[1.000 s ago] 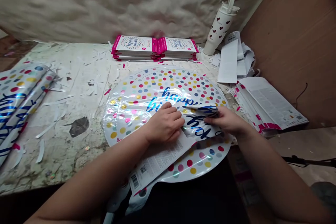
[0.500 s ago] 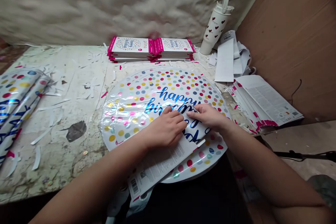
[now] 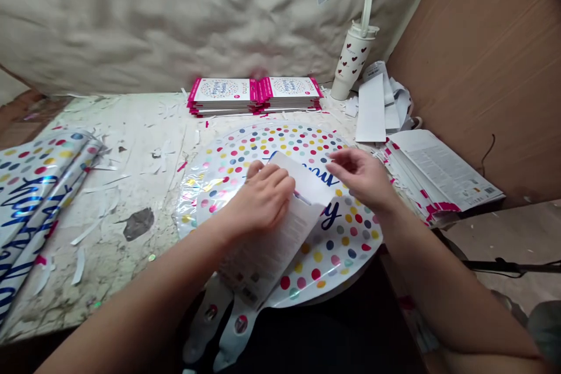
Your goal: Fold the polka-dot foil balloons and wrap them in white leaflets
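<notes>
My left hand (image 3: 267, 198) is closed on a printed white paper packet (image 3: 272, 251) with small text on its back. The packet lies at a slant over flat white foil balloons (image 3: 315, 274) with coloured dots and blue lettering. A plain white flap (image 3: 300, 175) sticks out from the packet's upper end, beyond my left fingers; I cannot tell whether it belongs to the packet. To its right my right hand (image 3: 357, 178) hovers over the balloons, thumb and fingers apart, holding nothing. The balloons' pale tails (image 3: 232, 333) hang toward me past the table's front edge.
Two stacks of pink-edged packets (image 3: 223, 90) stand at the back. Right of them are a white tumbler (image 3: 353, 64), white paper strips (image 3: 370, 108) and a fanned pile of packets (image 3: 442, 169). Folded balloons (image 3: 39, 187) lie at the left, near paper scraps.
My right hand has let go at the packet's top and moved right and up, its fingers opening. The packet has turned more upright in my left hand, and a white flap now shows.
</notes>
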The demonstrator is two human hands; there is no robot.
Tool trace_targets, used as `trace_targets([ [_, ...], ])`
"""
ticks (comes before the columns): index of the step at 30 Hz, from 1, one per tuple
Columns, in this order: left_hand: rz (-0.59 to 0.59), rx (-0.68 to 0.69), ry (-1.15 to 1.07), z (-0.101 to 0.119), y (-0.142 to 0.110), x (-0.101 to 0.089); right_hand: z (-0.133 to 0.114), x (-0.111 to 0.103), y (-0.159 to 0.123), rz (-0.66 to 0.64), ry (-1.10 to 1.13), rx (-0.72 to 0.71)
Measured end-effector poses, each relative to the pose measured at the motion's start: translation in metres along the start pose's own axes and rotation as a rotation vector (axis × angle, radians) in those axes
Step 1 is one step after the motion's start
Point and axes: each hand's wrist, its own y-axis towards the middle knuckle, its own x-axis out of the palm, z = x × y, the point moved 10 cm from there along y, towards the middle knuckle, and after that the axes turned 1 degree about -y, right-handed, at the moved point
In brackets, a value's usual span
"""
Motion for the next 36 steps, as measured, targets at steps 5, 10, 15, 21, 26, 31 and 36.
trace_targets([
  [5,0.460,-0.169,0.094,-0.006,-0.020,-0.076,-0.026,0.032,-0.024,-0.179,0.324,-0.116],
  [10,0.669,-0.378,-0.369,-0.027,-0.052,-0.085,-0.044,0.029,-0.027,-0.058,0.314,-0.234],
  [15,0.555,-0.439,-0.858,-0.034,-0.048,-0.048,-0.050,0.041,-0.025,-0.072,0.170,-0.246],
  [21,0.486,-0.649,-1.347,-0.050,-0.058,-0.032,-0.059,0.020,-0.010,-0.054,0.242,-0.238],
  [26,0.247,-0.976,-1.629,-0.051,-0.076,0.035,-0.023,0.006,0.023,0.042,-0.247,-0.071],
  [31,0.154,-1.172,-1.668,-0.032,-0.099,0.079,-0.035,0.059,-0.012,-0.052,-0.769,-0.489],
  [36,0.197,-1.172,-1.625,-0.024,-0.104,0.079,-0.039,0.094,-0.042,-0.173,-0.817,-0.601],
])
